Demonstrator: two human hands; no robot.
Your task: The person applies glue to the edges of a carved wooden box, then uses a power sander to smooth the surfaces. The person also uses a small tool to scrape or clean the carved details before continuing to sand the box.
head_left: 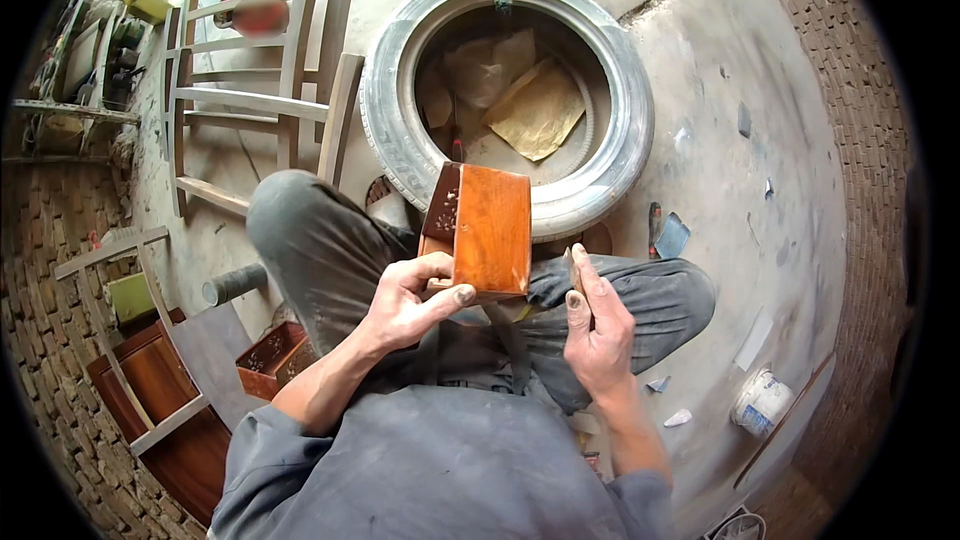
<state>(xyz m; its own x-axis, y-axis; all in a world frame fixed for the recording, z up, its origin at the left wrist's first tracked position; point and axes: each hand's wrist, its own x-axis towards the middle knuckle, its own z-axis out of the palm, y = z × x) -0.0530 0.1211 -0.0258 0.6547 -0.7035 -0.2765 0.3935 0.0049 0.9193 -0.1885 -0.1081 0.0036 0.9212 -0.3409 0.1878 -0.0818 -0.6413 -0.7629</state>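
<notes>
My left hand [410,302] grips the lower left corner of a glossy orange-brown wooden box [492,230], thumb on its smooth face. The box's darker left side carries a carved or cut-out pattern, and it is held up over my lap, overlapping the near rim of a tyre [400,40]. To the right of the box, apart from it, my right hand [600,335] pinches a small flat brown piece [574,270] between thumb and fingers. What that piece is I cannot make out; it may be folded.
Inside the tyre lie a yellowish sheet [540,115] and crumpled clear plastic [485,70]. Wooden frames [255,100] stand at the far left. Another carved box [265,365] sits by my left elbow. A white bucket [763,402] and scraps, including a blue-grey piece [673,237], are on the right.
</notes>
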